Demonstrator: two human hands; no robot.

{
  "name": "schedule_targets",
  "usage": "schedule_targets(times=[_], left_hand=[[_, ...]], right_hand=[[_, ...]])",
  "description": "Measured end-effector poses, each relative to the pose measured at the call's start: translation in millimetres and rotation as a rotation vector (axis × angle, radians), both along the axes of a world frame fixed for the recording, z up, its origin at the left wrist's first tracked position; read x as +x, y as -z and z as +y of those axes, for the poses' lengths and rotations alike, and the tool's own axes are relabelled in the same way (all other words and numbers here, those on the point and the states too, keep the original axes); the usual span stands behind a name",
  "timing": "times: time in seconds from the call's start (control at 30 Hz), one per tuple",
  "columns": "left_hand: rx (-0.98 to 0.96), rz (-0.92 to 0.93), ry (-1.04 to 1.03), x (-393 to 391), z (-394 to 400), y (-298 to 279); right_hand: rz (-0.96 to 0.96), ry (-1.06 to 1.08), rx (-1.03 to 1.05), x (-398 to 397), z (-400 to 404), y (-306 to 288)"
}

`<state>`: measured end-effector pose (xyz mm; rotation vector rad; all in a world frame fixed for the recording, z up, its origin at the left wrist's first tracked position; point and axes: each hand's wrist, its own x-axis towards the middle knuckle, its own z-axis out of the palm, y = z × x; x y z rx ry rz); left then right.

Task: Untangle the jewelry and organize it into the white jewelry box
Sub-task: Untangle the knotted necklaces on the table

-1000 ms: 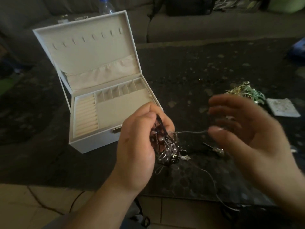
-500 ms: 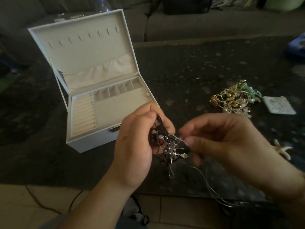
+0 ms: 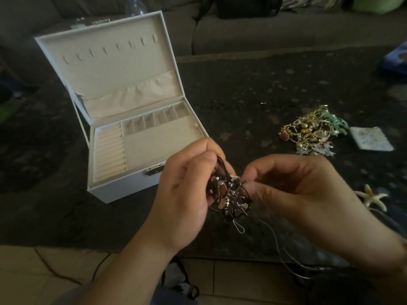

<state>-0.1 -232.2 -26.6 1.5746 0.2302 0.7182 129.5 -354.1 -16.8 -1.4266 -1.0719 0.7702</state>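
Tangled jewelry (image 3: 229,194), a knot of dark cords and silver charms, sits at the centre, gripped in the curled fingers of the left hand (image 3: 185,194). At three o'clock, the right hand (image 3: 304,192) pinches a thin strand at the knot's edge. At ten o'clock the white jewelry box (image 3: 123,119) stands open on the dark table (image 3: 242,84). At two o'clock lies a second jewelry pile (image 3: 312,130), gold and green.

Home living room indicated: grey sofa (image 3: 275,34) set behind dark patterned low table (image 3: 253,84); tiled floor (image 3: 33,278) seen below; bottle (image 3: 134,6) and bag (image 3: 246,5) left on sofa.
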Motion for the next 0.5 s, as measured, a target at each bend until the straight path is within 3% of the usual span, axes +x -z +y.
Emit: schedule_targets(times=[0.13, 0.5], left_hand=[[0.016, -0.017, -0.039, -0.3, 4.9, 1.8], [0.149, -0.026, -0.146, -0.2, 8.7, 2.0]], right_hand=[[0.010, -0.024, 0.054, 7.0, -2.7, 0.2], [0.383, -0.211, 0.149, 16.9, -2.9, 10.1]])
